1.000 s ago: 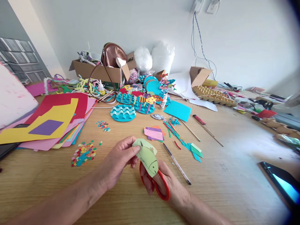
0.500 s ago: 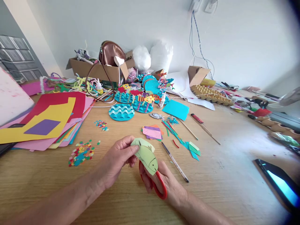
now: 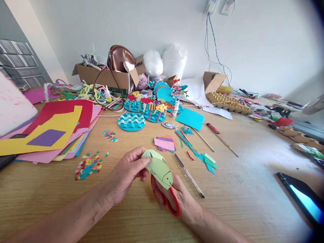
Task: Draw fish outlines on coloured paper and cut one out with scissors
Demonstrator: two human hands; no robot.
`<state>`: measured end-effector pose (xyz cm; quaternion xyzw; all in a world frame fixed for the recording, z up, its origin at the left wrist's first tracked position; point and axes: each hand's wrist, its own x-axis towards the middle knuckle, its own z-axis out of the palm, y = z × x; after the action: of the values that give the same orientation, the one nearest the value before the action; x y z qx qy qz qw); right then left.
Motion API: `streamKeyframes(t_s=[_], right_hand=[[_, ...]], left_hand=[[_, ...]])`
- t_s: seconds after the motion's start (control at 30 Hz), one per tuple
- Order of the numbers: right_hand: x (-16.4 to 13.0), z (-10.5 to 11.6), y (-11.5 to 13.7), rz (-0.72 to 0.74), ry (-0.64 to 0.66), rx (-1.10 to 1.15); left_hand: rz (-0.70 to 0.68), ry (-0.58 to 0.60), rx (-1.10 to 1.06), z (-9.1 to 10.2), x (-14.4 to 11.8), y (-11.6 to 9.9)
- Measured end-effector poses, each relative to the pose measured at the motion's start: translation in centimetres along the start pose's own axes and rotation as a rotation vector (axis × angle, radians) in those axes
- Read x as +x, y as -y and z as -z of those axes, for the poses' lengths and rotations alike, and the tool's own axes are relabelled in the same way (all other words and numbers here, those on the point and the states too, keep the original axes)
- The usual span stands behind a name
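Between the thumb and fingers of my left hand [image 3: 129,170] is a piece of light green paper [image 3: 159,168] with a fish drawn on it in dark lines. My right hand [image 3: 177,192] is closed around the red handles of a pair of scissors [image 3: 174,204]. The green paper covers the scissor blades from above. Just beyond the hands lies a small stack of coloured paper pieces [image 3: 164,143], a pink one with a drawn outline on top. A pen [image 3: 189,176] rests on the table to the right of the paper.
Paper confetti [image 3: 88,165] lies at left, near stacked coloured sheets [image 3: 60,125]. Paper strips [image 3: 188,143], a blue sheet [image 3: 189,118], and a cutter knife [image 3: 212,128] are to the right. Finished fish decorations [image 3: 155,109] stand behind. A phone [image 3: 296,195] sits at far right.
The green paper has shifted slightly, its fish-head end lying flatter over the scissors, and the paper's far edge looks different. Both hands have stayed nearly in place.
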<state>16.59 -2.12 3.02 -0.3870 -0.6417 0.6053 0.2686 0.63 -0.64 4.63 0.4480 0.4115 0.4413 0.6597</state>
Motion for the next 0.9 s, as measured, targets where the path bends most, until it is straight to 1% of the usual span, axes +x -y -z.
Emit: streamKeyframes(t_s=[0.4, 0.57, 0.9], right_hand=[[-0.04, -0.03, 0.25, 0.008, 0.0, 0.017], [-0.02, -0.06, 0.07, -0.002, -0.002, 0.025], [0.01, -0.1, 0.0, -0.009, -0.001, 0.028]], left_hand=[[-0.046, 0.019, 0.015, 0.26, 0.15, 0.27], [-0.043, 0.007, 0.012, 0.2, 0.17, 0.37], [-0.046, 0.028, 0.001, 0.27, 0.14, 0.41]])
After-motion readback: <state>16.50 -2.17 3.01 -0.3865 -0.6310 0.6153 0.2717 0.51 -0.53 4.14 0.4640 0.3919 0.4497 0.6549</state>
